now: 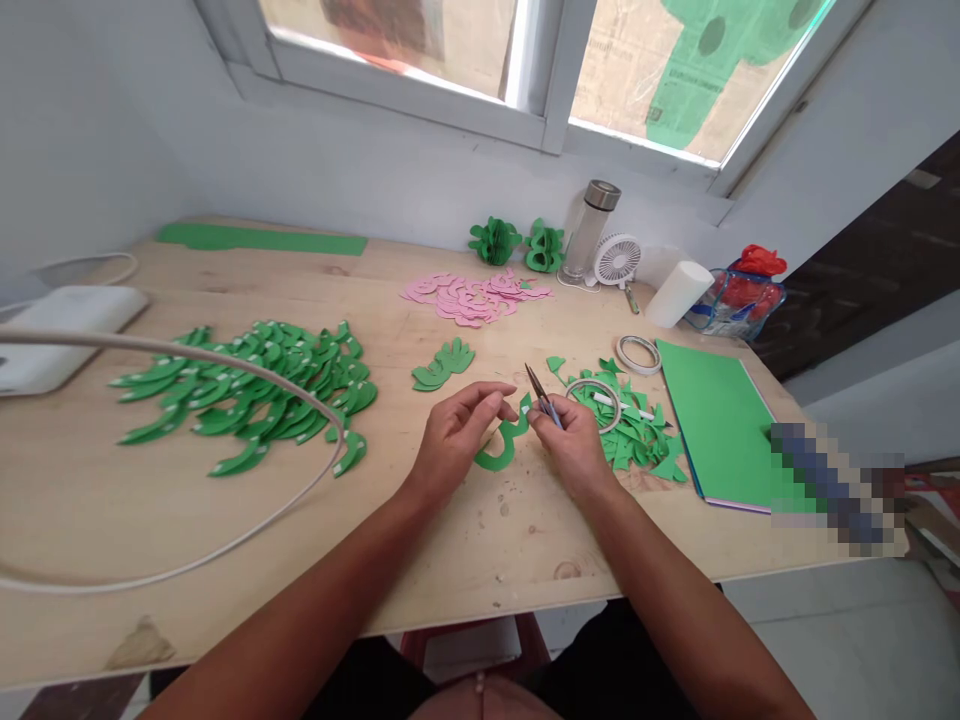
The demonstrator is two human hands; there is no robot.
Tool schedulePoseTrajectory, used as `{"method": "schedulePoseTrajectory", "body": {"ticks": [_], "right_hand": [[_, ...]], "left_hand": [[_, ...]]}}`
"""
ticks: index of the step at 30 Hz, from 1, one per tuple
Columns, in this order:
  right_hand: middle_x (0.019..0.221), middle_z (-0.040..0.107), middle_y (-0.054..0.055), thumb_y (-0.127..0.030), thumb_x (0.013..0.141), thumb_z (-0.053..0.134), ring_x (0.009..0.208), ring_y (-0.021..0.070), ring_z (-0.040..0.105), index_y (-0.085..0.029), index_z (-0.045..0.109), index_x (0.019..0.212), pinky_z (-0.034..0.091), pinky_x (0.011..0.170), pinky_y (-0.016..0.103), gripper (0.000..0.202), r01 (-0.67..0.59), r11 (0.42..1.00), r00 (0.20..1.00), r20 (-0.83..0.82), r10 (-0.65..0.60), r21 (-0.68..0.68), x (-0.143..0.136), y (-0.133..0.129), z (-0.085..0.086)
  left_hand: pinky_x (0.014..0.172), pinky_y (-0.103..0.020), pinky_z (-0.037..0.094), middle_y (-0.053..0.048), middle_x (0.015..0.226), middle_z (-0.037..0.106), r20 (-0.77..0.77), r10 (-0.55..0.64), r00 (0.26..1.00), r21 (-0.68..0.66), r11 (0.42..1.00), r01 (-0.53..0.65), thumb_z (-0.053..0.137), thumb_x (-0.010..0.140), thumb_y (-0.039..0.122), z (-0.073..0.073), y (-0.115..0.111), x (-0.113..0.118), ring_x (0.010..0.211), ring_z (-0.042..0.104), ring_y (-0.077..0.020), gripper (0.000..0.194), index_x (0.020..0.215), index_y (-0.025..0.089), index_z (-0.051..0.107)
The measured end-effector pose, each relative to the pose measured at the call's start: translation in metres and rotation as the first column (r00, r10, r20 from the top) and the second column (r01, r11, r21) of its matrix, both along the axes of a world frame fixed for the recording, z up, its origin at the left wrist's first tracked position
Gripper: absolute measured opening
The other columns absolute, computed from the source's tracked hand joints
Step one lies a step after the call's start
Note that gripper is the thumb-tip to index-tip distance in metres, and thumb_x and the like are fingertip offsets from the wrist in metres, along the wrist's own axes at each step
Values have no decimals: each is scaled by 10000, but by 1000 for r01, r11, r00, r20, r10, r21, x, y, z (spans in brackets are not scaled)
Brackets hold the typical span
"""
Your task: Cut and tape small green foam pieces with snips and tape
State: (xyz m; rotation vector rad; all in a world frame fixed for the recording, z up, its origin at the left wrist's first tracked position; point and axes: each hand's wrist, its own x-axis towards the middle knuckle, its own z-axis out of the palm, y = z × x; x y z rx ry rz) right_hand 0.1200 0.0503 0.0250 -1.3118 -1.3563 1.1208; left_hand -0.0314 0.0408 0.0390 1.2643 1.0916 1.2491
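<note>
A curved green paper piece with a small white patch near its upper tip lies between my hands. My right hand is closed around the scissors, whose blades point up and away, and its fingertips meet the paper's white-patched end. Beside the paper's left edge is my left hand, thumb and fingers bent close together; whether they pinch anything is too small to tell. Just beyond my left hand rests a small stack of wavy green cutouts.
Left lies a big pile of green curved pieces under a looping white cable. Pink cutouts sit ahead. Right are green scraps, tape rolls and green sheets. A bottle and fan stand behind.
</note>
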Motion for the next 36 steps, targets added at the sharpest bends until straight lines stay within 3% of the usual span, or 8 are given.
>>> {"method": "schedulePoseTrajectory", "body": {"ticks": [7,13,20,27,31,34,36], "right_hand": [[505,347,-66,-340,718,605,486,78,266,-172,568,629,190,471,233,193,-11,1000,1000,-9,11,20,0,1,-3],[493,326,-73,-360,718,611,469,74,248,-173,566,631,177,453,233,210,-21,1000,999,-35,21,-1,0,0,-3],[497,331,-77,-371,721,620,464,74,250,-174,573,661,177,447,233,211,-13,1000,998,-59,13,-11,0,-1,-1],[522,341,-72,-385,728,622,479,81,276,-184,567,649,210,464,233,222,30,1000,997,-78,-30,1,3,2,-3],[523,335,-72,-394,726,626,481,82,268,-189,543,633,204,464,236,241,68,998,993,-94,-68,0,4,3,-3],[523,300,-76,-399,722,629,475,79,231,-194,510,618,179,455,237,260,86,996,988,-131,-88,-20,5,4,-2],[523,277,-80,-399,717,633,471,76,206,-195,500,617,161,450,239,263,90,995,984,-154,-95,-38,5,4,0]], "left_hand": [[448,-196,360,7,644,610,98,-101,990,-156,981,115,684,689,344,-4,4,3,495,485,-76,224,810,157,655],[470,-202,381,10,617,595,84,-140,987,-151,977,152,693,663,350,-11,6,3,546,535,-102,264,840,166,628],[503,-209,412,0,643,622,111,-136,984,-146,978,152,693,680,336,-7,5,3,590,576,-116,243,842,165,636],[558,-235,420,-7,680,611,37,-161,986,-125,979,164,646,727,333,-6,5,0,596,542,-113,244,895,157,635],[653,-269,466,-11,777,596,-131,-233,963,22,971,238,643,731,292,-7,5,-3,684,552,-127,400,1110,182,575],[735,-287,469,-14,877,582,-383,-185,905,164,951,264,653,696,238,-9,2,-2,757,546,-132,589,1264,227,495],[695,-260,457,6,837,557,-485,-145,862,208,939,275,617,706,211,-11,1,-2,713,525,-119,629,1314,238,455]]}}
